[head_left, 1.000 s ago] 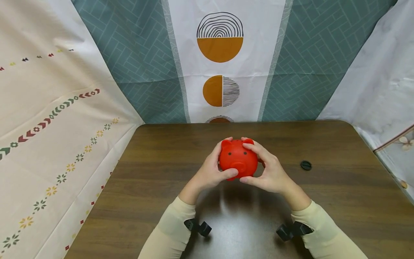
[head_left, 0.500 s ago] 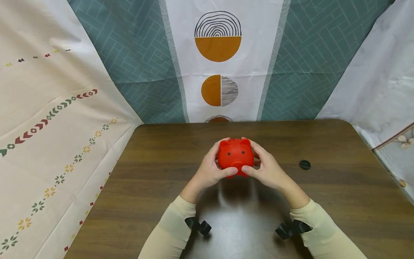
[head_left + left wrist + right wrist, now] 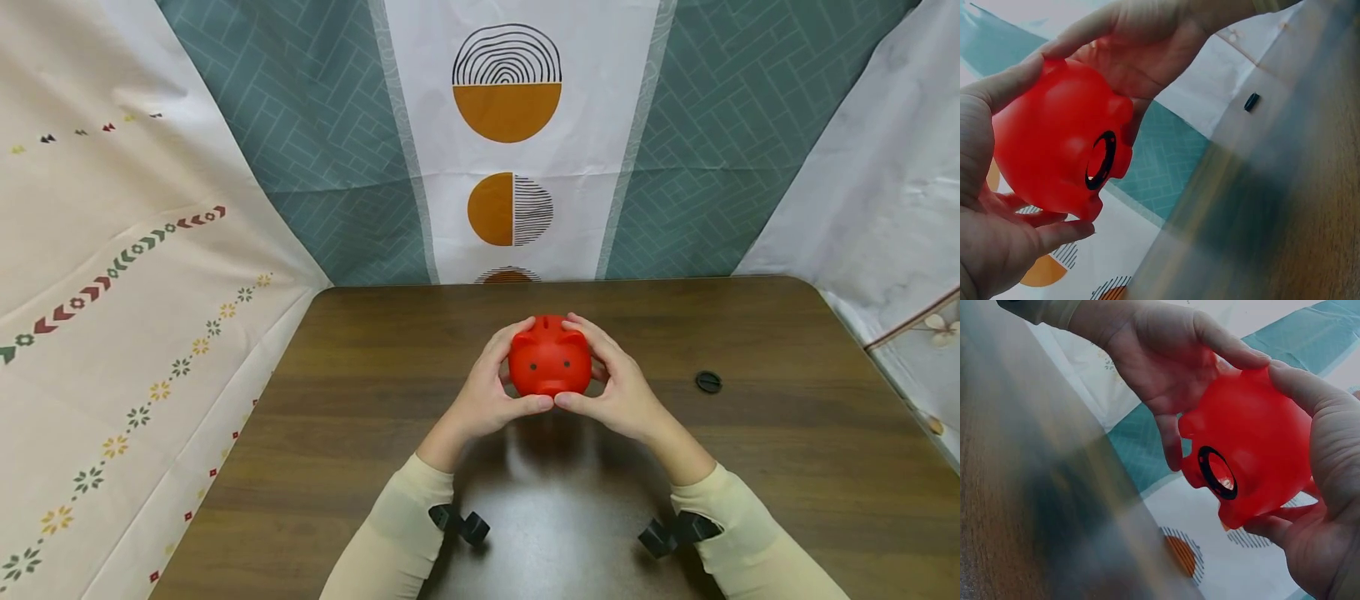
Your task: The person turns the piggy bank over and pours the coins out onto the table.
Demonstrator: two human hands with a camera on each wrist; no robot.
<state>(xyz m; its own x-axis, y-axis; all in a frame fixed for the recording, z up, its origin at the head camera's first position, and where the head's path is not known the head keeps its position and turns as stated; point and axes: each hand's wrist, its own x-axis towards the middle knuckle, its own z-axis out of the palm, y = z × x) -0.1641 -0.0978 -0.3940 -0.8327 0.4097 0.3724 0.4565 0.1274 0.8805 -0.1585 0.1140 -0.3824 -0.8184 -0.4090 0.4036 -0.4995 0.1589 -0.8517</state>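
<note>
A red piggy bank [image 3: 550, 362] is held up above the table between both hands, its face toward the head camera and a coin slot visible on top. My left hand [image 3: 491, 387] grips one side and my right hand [image 3: 618, 387] the other, thumbs meeting near the snout. In the wrist views the underside shows a round hole with a black rim [image 3: 1101, 160], uncovered, and something small and shiny shows inside it. A round black plug [image 3: 708, 382] lies on the table to the right, apart from both hands.
The brown wooden table [image 3: 390, 350] spreads beneath the hands. Patterned cloths hang at the back and both sides, with a white cloth [image 3: 885, 208] on the right. Each sleeve carries a small black camera mount [image 3: 459, 523].
The piggy bank has tipped so its top faces the head camera more and the slot shows. The right hand's fingers have shifted on it. The black plug stays put.
</note>
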